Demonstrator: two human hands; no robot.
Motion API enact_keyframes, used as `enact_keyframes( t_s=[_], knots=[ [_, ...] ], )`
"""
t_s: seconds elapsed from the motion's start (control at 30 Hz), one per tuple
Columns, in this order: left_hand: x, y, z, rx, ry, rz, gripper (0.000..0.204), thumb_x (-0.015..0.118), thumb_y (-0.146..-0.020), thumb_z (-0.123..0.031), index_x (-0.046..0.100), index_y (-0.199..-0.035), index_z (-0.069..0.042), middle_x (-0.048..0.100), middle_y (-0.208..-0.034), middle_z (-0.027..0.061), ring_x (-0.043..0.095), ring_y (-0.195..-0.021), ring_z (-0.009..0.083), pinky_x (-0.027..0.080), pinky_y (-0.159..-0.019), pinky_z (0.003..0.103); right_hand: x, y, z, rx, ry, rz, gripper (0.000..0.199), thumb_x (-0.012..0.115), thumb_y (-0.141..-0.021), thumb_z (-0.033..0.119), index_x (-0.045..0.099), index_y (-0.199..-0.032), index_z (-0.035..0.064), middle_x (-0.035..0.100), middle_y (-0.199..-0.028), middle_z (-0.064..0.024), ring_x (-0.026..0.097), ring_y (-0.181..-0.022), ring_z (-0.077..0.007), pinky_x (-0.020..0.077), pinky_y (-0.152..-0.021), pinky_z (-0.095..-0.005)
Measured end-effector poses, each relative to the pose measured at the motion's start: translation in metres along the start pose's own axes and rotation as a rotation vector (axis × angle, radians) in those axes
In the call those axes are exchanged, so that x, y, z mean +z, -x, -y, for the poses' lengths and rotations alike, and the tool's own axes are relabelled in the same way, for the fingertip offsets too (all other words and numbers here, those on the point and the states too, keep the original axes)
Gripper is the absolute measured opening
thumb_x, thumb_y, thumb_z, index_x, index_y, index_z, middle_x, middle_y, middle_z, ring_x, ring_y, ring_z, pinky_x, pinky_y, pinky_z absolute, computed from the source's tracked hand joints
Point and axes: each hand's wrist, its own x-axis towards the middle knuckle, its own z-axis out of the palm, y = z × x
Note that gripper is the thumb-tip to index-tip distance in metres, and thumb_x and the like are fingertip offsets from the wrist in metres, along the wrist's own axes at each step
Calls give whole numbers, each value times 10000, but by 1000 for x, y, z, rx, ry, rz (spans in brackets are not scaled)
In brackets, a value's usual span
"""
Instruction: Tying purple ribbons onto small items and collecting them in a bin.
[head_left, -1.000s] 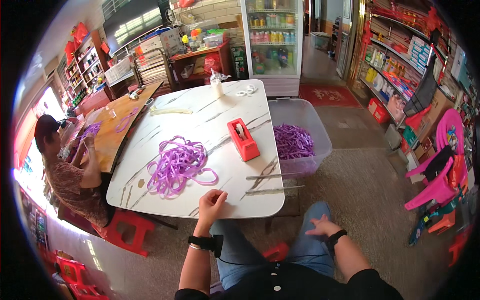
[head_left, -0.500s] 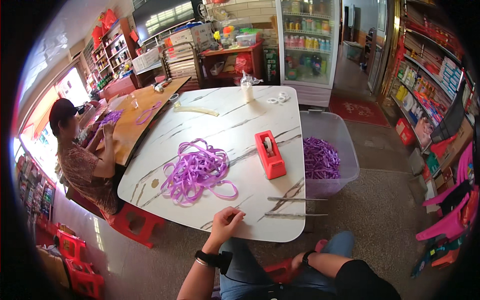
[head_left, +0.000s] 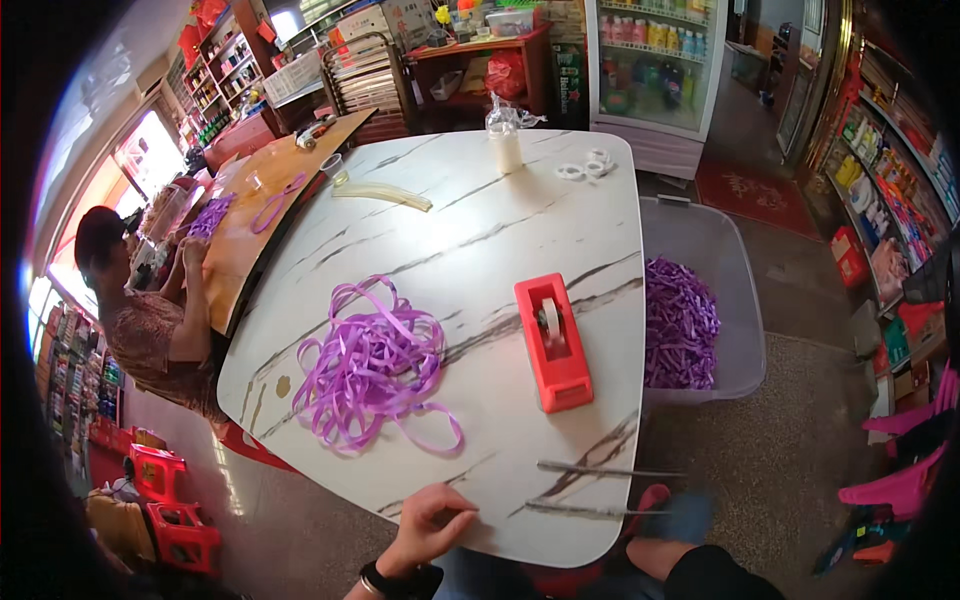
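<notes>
Left hand [head_left: 430,525]: fingers curled, nothing grasped, rested on bench [head_left: 480,230] edge near ribbon tangle [head_left: 372,365].
Right hand: unseen.
Risk: trailing ribbon loop could be snagged and dragged off.

a small shop: a glass-door drinks fridge [head_left: 655,55] stands at the back, shelves of packaged goods [head_left: 900,200] line the right wall, more stocked shelves [head_left: 215,95] stand at the left, and red plastic stools [head_left: 170,500] sit on the floor.

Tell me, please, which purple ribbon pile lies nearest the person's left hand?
The loose tangle on the white table, just beyond the left hand; the other heap fills the bin.
</notes>
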Motion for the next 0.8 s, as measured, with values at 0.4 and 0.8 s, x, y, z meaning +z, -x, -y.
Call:
enact_keyframes(
  t_s=[0.4,0.8],
  knots=[
    [-4,0,6,12,38,33,13,603,-733,-27,604,-734,-13,574,-688,57,533,-632,140,406,-575,232,-46,34,14,-251,-255,-36,540,572,-776,398,465,-1215,102,403,-1292,-41,400,-1142,-172,354,-928,-335],
    [1,6,11,56,150,40,87,601,-775,-82,594,-782,5,566,-680,41,524,-630,100,419,-589,222,-35,200,110,53,-1003,-179,493,524,-843,267,389,-1257,36,492,-1186,-60,456,-1076,-197,385,-906,-337]
  ],
)
